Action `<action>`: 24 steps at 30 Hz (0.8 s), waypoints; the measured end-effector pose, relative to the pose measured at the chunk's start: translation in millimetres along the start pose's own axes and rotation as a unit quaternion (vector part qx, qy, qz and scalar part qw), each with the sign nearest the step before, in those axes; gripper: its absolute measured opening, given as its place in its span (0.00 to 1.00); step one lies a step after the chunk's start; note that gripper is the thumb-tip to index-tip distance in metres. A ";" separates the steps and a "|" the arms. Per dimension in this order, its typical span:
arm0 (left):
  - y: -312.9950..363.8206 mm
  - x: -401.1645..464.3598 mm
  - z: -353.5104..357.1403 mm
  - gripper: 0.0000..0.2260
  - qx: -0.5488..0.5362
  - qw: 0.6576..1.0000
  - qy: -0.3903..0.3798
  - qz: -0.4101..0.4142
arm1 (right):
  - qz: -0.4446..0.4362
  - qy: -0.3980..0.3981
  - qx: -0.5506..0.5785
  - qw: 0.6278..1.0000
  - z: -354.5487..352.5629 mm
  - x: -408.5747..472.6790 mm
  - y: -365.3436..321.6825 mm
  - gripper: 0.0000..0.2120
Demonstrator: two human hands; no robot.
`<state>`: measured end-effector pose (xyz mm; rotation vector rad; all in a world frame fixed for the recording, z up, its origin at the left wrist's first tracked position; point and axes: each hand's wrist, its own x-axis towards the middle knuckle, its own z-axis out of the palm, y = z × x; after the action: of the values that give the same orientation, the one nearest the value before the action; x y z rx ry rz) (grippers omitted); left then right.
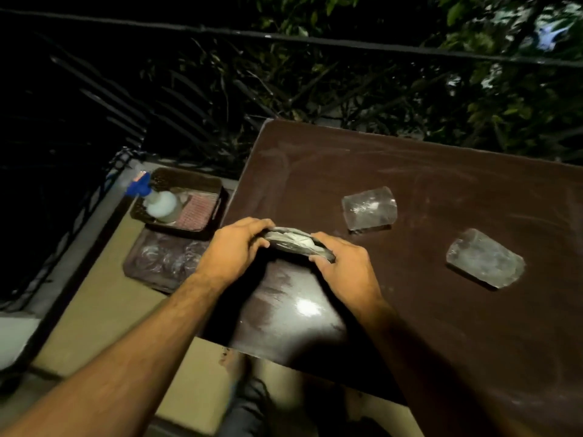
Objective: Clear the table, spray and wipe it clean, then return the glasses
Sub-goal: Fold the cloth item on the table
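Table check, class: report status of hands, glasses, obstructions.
Left hand and right hand grip cloth. Two glasses on table. Nothing blocking.

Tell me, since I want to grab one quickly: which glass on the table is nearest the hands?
The left glass, just beyond the right hand; the other glass sits farther right.

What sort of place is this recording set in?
Probably an outdoor balcony or terrace at night: a metal railing with leafy branches beyond it, and a brown table holding two glasses.
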<state>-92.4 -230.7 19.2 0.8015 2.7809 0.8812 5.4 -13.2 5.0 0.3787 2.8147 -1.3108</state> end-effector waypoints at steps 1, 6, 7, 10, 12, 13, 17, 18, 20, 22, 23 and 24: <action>-12.1 -1.7 -8.0 0.16 0.001 1.000 0.005 -0.002 | -0.005 -0.003 -0.002 1.000 11.2 6.2 -9.4 0.21; -90.7 -8.1 -60.1 0.16 0.025 0.999 0.028 -0.022 | -0.023 -0.011 -0.011 1.000 85.6 44.5 -66.6 0.19; -109.0 -10.9 -71.2 0.15 0.026 0.999 0.033 -0.030 | -0.027 -0.016 -0.012 0.999 103.3 52.8 -78.7 0.19; -164.9 -21.4 -97.7 0.16 0.031 0.997 0.044 -0.063 | -0.051 -0.042 -0.016 0.998 156.4 73.6 -113.7 0.19; -198.1 -27.3 -110.6 0.16 0.029 0.994 0.039 -0.102 | -0.059 -0.062 -0.020 0.996 190.5 86.6 -131.1 0.19; -217.8 -29.7 -117.2 0.16 0.026 0.992 0.031 -0.122 | -0.063 -0.072 -0.019 0.995 211.0 93.3 -139.2 0.18; -280.7 -41.2 -125.6 0.16 0.033 0.990 -0.001 -0.140 | -0.056 -0.089 -0.015 0.994 275.9 103.9 -154.6 0.18; -301.8 -42.3 -123.7 0.15 0.039 0.988 -0.011 -0.149 | -0.046 -0.088 -0.004 0.995 295.7 108.6 -155.8 0.19; -313.5 -42.8 -118.0 0.15 0.051 0.986 -0.025 -0.160 | -0.040 -0.079 0.002 0.996 304.3 111.5 -156.5 0.20; -311.3 -42.3 -115.4 0.18 0.059 0.986 -0.016 -0.154 | -0.043 -0.080 -0.010 0.996 305.6 113.0 -154.6 0.21; -313.6 -42.6 -112.3 0.17 0.061 0.987 -0.008 -0.148 | -0.041 -0.080 -0.016 0.996 307.8 113.6 -154.2 0.21; -322.1 -43.5 -106.5 0.16 0.065 0.988 -0.005 -0.140 | -0.033 -0.078 -0.023 0.996 315.3 115.1 -153.6 0.21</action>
<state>-228.5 -529.4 -76.8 0.4110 2.8694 0.6502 -168.8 -322.2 -97.1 0.1746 2.7432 -1.2252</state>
